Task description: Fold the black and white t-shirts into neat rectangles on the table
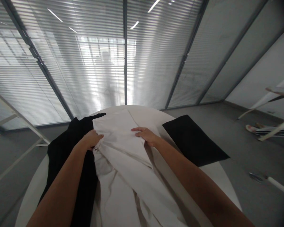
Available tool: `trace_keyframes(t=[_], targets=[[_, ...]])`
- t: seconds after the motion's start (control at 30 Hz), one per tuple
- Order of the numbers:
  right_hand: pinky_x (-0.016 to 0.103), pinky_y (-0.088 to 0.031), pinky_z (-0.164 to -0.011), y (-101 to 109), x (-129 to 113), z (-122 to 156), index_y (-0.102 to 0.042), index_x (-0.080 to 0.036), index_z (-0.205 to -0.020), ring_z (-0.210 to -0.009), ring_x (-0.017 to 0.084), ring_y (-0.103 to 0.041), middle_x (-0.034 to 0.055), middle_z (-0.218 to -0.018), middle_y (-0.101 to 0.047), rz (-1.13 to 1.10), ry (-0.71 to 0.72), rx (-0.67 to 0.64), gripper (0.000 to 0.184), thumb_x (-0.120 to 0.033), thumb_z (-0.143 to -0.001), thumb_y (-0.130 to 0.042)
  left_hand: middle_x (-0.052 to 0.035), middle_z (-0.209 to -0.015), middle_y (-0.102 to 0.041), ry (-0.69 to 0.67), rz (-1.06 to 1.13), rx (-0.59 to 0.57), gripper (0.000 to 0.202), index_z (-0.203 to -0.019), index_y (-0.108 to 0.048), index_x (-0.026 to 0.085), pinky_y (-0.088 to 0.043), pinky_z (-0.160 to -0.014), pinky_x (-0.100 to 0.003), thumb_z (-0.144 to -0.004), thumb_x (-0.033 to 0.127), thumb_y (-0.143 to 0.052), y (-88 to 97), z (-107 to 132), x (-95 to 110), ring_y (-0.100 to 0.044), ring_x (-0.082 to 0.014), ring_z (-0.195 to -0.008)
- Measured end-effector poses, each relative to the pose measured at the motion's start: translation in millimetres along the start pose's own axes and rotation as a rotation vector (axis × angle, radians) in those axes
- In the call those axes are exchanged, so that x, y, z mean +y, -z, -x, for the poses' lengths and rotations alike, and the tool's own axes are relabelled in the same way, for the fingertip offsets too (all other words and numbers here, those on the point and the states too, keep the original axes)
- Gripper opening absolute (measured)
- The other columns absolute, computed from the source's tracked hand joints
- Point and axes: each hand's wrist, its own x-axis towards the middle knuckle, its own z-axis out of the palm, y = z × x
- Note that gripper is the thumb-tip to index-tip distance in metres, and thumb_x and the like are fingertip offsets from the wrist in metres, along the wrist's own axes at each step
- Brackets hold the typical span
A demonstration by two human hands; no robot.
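A white garment (pixel 123 157) lies crumpled across the round white table (pixel 217 176), its far part folded flat. My left hand (pixel 91 139) is closed, pinching the garment's left edge. My right hand (pixel 145 135) grips the cloth's right edge with curled fingers. Under my left arm lies a black garment (pixel 66 148), spread on the table's left side.
A folded black cloth (pixel 194 140) lies flat on the table's right side. Glass walls with blinds (pixel 97 63) stand behind the table. White frame legs (pixel 19 126) stand at left, more white furniture (pixel 272 104) at right, and a white-handled tool (pixel 274 184) lies on the grey floor.
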Motion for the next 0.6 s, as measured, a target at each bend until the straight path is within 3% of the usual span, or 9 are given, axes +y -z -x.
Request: trace_keyframes(t=[0.13,0.3,0.43,0.53,0.6], targets=[[0.029,-0.054,-0.068,3,1,-2,-0.061,-0.022,-0.122,-0.065,0.013,-0.065,0.0028,-0.088,-0.072,-0.069,-0.012,0.010,0.052,-0.006,-0.073,-0.055,-0.0121,-0.100,-0.072,-0.039,0.185,0.003,0.040,-0.116,-0.061,0.014,-0.051,-0.054,-0.026,-0.079,0.030,-0.059,-5.8,-4,5,-0.069,-0.0217,-0.074],[0.030,-0.056,-0.067,5,-3,-5,-0.057,-0.021,-0.130,-0.064,0.015,-0.065,0.0030,-0.084,-0.072,-0.085,-0.019,0.143,0.062,-0.004,-0.071,-0.055,-0.0128,-0.112,-0.069,-0.089,0.452,0.167,0.060,-0.133,-0.052,0.009,-0.053,-0.067,-0.023,-0.076,0.024,-0.065,-23.5,-10,9,-0.069,-0.0188,-0.086],[0.028,-0.055,-0.063,12,-8,-7,-0.056,-0.019,-0.132,-0.061,0.015,-0.063,0.0042,-0.082,-0.070,-0.086,0.001,0.284,0.064,-0.002,-0.070,-0.053,-0.0138,-0.128,-0.062,-0.239,0.702,0.148,0.069,-0.142,-0.042,0.013,-0.054,-0.081,-0.027,-0.076,0.013,-0.062,-42.3,-15,14,-0.067,-0.0189,-0.099],[0.025,-0.054,-0.060,23,-8,-11,-0.054,-0.019,-0.134,-0.060,0.013,-0.060,0.0043,-0.084,-0.068,-0.041,0.055,0.430,0.066,-0.002,-0.070,-0.048,-0.0111,-0.137,-0.055,-0.370,0.731,0.113,0.067,-0.140,-0.046,0.019,-0.051,-0.089,-0.028,-0.075,0.013,-0.062,-50.8,-16,18,-0.062,-0.0194,-0.111],[0.023,-0.052,-0.059,30,-8,-13,-0.052,-0.020,-0.135,-0.062,0.013,-0.060,0.0046,-0.087,-0.067,0.081,0.071,0.527,0.066,-0.003,-0.071,-0.047,-0.0133,-0.129,-0.060,-0.323,0.639,0.126,0.064,-0.138,-0.049,0.017,-0.053,-0.085,-0.030,-0.076,0.023,-0.066,-52.5,-14,20,-0.064,-0.0206,-0.104]])
